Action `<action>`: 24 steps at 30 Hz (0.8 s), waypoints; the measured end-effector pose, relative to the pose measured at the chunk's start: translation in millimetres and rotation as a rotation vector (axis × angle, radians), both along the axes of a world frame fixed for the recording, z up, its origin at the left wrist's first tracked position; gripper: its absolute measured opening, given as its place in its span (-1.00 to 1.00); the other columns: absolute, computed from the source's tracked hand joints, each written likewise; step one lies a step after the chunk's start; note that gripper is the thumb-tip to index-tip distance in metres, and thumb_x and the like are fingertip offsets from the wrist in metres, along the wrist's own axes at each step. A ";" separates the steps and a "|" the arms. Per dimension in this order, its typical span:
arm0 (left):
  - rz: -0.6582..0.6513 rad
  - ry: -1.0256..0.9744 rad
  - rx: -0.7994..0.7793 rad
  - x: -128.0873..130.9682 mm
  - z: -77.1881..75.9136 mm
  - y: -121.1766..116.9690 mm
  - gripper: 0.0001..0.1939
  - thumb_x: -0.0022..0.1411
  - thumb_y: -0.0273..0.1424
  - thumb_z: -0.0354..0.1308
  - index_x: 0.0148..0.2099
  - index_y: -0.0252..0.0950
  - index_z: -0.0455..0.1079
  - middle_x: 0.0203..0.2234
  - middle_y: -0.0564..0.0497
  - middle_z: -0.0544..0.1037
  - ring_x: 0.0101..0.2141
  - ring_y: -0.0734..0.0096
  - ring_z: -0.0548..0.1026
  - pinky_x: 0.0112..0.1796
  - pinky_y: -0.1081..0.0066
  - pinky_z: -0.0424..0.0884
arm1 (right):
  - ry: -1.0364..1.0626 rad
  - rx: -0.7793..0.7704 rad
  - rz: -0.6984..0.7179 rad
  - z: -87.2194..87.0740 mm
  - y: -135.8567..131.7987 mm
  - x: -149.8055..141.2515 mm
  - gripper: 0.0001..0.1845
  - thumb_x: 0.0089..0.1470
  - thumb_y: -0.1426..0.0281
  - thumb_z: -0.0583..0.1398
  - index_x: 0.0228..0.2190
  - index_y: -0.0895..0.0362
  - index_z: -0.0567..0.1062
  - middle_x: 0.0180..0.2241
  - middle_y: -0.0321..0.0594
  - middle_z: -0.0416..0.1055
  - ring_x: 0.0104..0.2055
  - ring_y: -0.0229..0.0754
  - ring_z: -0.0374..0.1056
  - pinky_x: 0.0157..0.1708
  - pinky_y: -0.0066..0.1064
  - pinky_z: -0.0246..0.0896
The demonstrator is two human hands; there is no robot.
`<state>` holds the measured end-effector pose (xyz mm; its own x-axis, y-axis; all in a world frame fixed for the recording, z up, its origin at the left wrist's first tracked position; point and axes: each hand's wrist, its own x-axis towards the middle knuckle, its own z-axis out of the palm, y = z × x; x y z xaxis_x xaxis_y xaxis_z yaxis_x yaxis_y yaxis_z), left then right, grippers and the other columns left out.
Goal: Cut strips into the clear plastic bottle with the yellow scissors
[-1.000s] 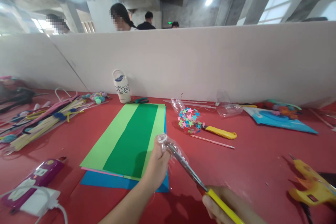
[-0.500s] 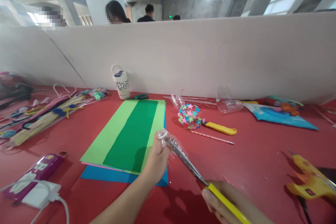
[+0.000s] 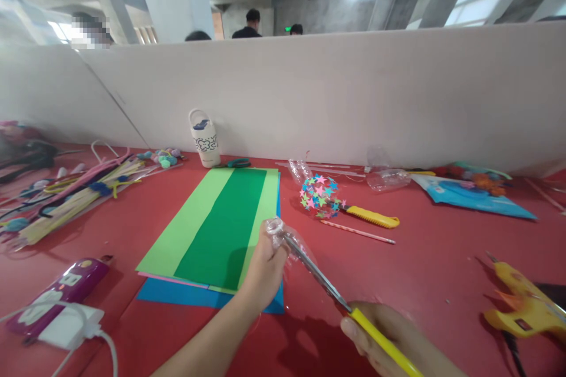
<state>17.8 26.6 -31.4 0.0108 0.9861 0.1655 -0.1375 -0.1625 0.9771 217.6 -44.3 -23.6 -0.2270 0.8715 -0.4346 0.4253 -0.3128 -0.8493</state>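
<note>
My left hand (image 3: 262, 274) is closed round a clear plastic bottle piece (image 3: 289, 241), held just above the red table (image 3: 420, 283). My right hand (image 3: 389, 341) grips yellow-handled scissors (image 3: 336, 300), whose metal blades reach up into the clear plastic. Under and behind my left hand lies a stack of green, pink and blue paper sheets (image 3: 216, 230).
A ball of coloured stars (image 3: 319, 195), a yellow utility knife (image 3: 371, 218) and a pencil (image 3: 357, 232) lie behind. A yellow glue gun (image 3: 522, 300) sits right; a power strip with charger (image 3: 57, 306) and pipe cleaners (image 3: 66, 194) lie left. A white partition (image 3: 336, 94) backs the table.
Both hands hold almost still with the plastic and scissors. A person's head behind the partition has dropped mostly out of sight.
</note>
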 end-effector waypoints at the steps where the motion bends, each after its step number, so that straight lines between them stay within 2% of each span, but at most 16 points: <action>1: -0.001 -0.004 -0.001 0.0 -0.4 0.0 -0.78 0.19 -0.55 -0.02 -0.13 -0.18 0.16 -0.35 0.09 0.38 -0.32 0.41 0.36 -0.18 0.36 0.29 | -0.005 0.026 0.017 -3.1 1.6 1.0 -0.44 -0.02 -0.12 0.21 -0.61 0.03 0.14 -0.70 -0.52 -0.05 -0.75 -0.43 -0.16 -0.83 -0.54 -0.32; 7: 0.010 0.077 -0.016 -0.3 6.2 -2.3 -0.82 0.16 -0.53 -0.03 -0.18 -0.20 0.15 -0.42 0.11 0.31 -0.37 0.41 0.31 -0.20 0.35 0.28 | -0.054 0.124 0.113 -11.3 9.6 10.0 -0.43 0.05 -0.13 0.16 -0.63 0.07 0.26 -0.76 -0.47 0.03 -0.72 -0.36 0.00 -0.74 -0.51 -0.13; 10: 0.004 0.097 -0.033 -0.4 8.6 -2.5 -0.89 0.17 -0.50 -0.04 -0.23 -0.22 0.18 -0.40 0.08 0.31 -0.35 0.40 0.32 -0.21 0.35 0.28 | -0.090 0.130 0.166 -10.6 15.0 11.3 -0.40 -0.09 -0.15 0.26 -0.68 0.08 0.27 -0.74 -0.41 0.07 -0.67 -0.30 0.08 -0.69 -0.46 -0.09; 12: 0.007 0.103 -0.042 -0.1 8.5 -2.4 -0.91 0.17 -0.49 -0.04 -0.25 -0.22 0.18 -0.39 0.07 0.33 -0.34 0.39 0.33 -0.21 0.35 0.28 | -0.094 0.127 0.162 -10.1 17.3 11.0 -0.39 -0.12 -0.15 0.28 -0.69 0.08 0.27 -0.74 -0.40 0.06 -0.67 -0.29 0.07 -0.69 -0.44 -0.12; 16: 0.014 0.077 -0.045 1.3 8.5 -2.5 -0.85 0.16 -0.50 -0.02 -0.19 -0.21 0.19 -0.39 0.09 0.36 -0.35 0.40 0.35 -0.20 0.35 0.29 | -0.083 0.162 0.157 -5.2 14.0 9.4 -0.37 -0.04 -0.17 0.21 -0.70 0.07 0.21 -0.73 -0.42 0.03 -0.66 -0.31 0.03 -0.67 -0.46 -0.11; 18: 0.024 0.071 -0.038 1.8 9.4 -2.8 -0.84 0.16 -0.50 0.00 -0.19 -0.20 0.20 -0.41 0.10 0.36 -0.37 0.40 0.35 -0.20 0.35 0.30 | -0.068 0.163 0.138 0.1 9.2 7.4 -0.38 0.02 -0.16 0.16 -0.68 0.06 0.16 -0.74 -0.44 0.01 -0.67 -0.33 -0.01 -0.68 -0.48 -0.11; 20: 0.040 0.077 -0.026 1.8 10.4 -2.8 -0.84 0.15 -0.51 0.01 -0.20 -0.20 0.21 -0.42 0.10 0.36 -0.37 0.40 0.35 -0.21 0.36 0.30 | -0.060 0.087 0.082 6.3 4.5 4.1 -0.44 0.06 -0.14 0.11 -0.62 0.03 0.16 -0.76 -0.48 -0.04 -0.71 -0.34 -0.08 -0.73 -0.48 -0.19; 22: 0.052 0.091 -0.017 1.2 10.9 -2.6 -0.84 0.15 -0.52 0.02 -0.21 -0.20 0.22 -0.41 0.10 0.36 -0.36 0.40 0.35 -0.19 0.36 0.30 | -0.075 0.021 0.005 11.8 1.7 -0.3 -0.49 0.02 -0.09 0.14 -0.60 0.01 0.14 -0.74 -0.50 -0.09 -0.71 -0.34 -0.16 -0.75 -0.46 -0.29; 24: 0.058 0.110 -0.007 0.6 11.1 -2.4 -0.86 0.16 -0.52 0.02 -0.23 -0.21 0.22 -0.41 0.09 0.36 -0.34 0.39 0.35 -0.17 0.36 0.29 | -0.087 0.058 -0.044 15.1 1.2 -4.8 -0.49 -0.06 -0.03 0.20 -0.63 0.02 0.09 -0.68 -0.48 -0.13 -0.65 -0.33 -0.18 -0.71 -0.45 -0.31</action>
<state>18.5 24.2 -20.3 -0.0291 0.9868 0.1592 -0.0195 -0.1598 0.9870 212.8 -43.1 -8.4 -0.1517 0.9042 -0.3992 0.4848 -0.2839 -0.8273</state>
